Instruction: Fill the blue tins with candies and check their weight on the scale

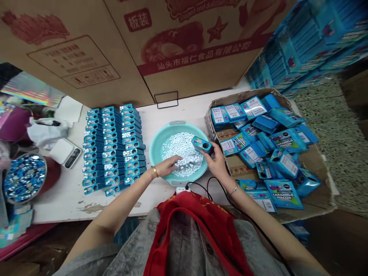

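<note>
A turquoise basin (155, 147) full of small white candies (179, 142) stands in front of me. Down among the candies, my left hand (167, 166) has its fingers curled around some of them; those near its fingertips look smeared by motion. My right hand (216, 161) grips a small blue candy box (198, 143) over the basin's right side. The box is tilted, and a dark round hole shows in its end. Left of the basin, three rows of similar blue boxes (110, 147) stand with holes upward, several with white candies in or around the holes.
A cut-down cardboard carton (319, 191) of loose blue boxes lies to the right. Large brown cartons (123, 90) wall off the back. A white scale (65, 153) and a pot (51, 174) of shiny blue pieces sit at left. A black cable (227, 191) runs near my right arm.
</note>
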Available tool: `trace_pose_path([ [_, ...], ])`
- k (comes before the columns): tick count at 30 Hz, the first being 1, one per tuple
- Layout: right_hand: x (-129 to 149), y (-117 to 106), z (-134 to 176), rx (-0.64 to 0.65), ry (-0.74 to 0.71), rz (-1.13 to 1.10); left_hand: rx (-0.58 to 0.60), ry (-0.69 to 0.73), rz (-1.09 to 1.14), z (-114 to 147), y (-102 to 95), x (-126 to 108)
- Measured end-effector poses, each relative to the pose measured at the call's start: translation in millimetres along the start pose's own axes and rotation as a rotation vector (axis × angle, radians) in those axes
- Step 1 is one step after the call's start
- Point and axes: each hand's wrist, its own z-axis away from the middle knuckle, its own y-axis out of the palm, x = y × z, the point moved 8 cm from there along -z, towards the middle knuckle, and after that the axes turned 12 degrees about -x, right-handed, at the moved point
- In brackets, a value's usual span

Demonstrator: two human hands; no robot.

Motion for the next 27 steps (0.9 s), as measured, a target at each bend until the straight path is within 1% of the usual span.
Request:
trace_pose_path([
  [2,7.2,2.3,-0.4,0.021,-0.11,0.058,-0.021,0.036,0.001,7.6,-27.8,-13.4],
  [4,12.5,8.8,2.0,0.068,-0.197,0.103,-0.028,0.05,-0.053,10.1,-51.3,-27.4],
  [6,16.4,17.0,6.6,0.12,-0.255,0.126,-0.014,0.034,-0.15,6.6,-67.4,-40.1],
  [7,17.9,20.9,9.4,0.141,-0.274,0.134,0.0,0.021,-0.209,3.0,-72.3,-46.1],
  [9,20.7,27.4,15.1,0.167,-0.305,0.15,0.048,-0.008,-0.349,-5.7,-75.5,-57.6],
  [12,24.4,35.0,23.9,0.196,-0.351,0.158,0.141,-0.074,-0.586,-16.1,-69.5,-76.3],
  [13,25.1,36.6,26.4,0.202,-0.363,0.154,0.151,-0.09,-0.654,-18.4,-67.5,-85.1],
  [17,22.5,38.1,31.1,0.195,-0.358,0.131,0.084,-0.087,-0.817,-20.7,-66.8,-128.3],
  [19,19.1,36.1,30.0,0.176,-0.33,0.12,0.082,-0.058,-0.846,-17.7,-69.0,-138.2],
  [20,17.8,34.5,28.8,0.164,-0.318,0.116,0.079,-0.048,-0.849,-16.2,-71.5,-136.3],
  [21,16.8,32.6,27.1,0.149,-0.308,0.114,0.063,-0.047,-0.843,-15.4,-75.1,-129.1],
  [22,16.2,30.6,25.2,0.136,-0.302,0.113,0.028,-0.063,-0.834,-15.7,-79.7,-116.2],
  [23,15.9,28.5,23.0,0.123,-0.298,0.113,-0.019,-0.1,-0.823,-17.0,-84.1,-97.8],
  [25,15.3,25.0,18.5,0.102,-0.291,0.116,-0.101,-0.208,-0.78,-21.8,-85.3,-49.6],
  [26,14.9,23.2,16.1,0.091,-0.286,0.117,-0.109,-0.27,-0.745,-24.9,-79.3,-23.0],
  [27,14.3,21.4,13.7,0.078,-0.279,0.117,-0.095,-0.317,-0.69,-28.7,-68.1,1.9],
])
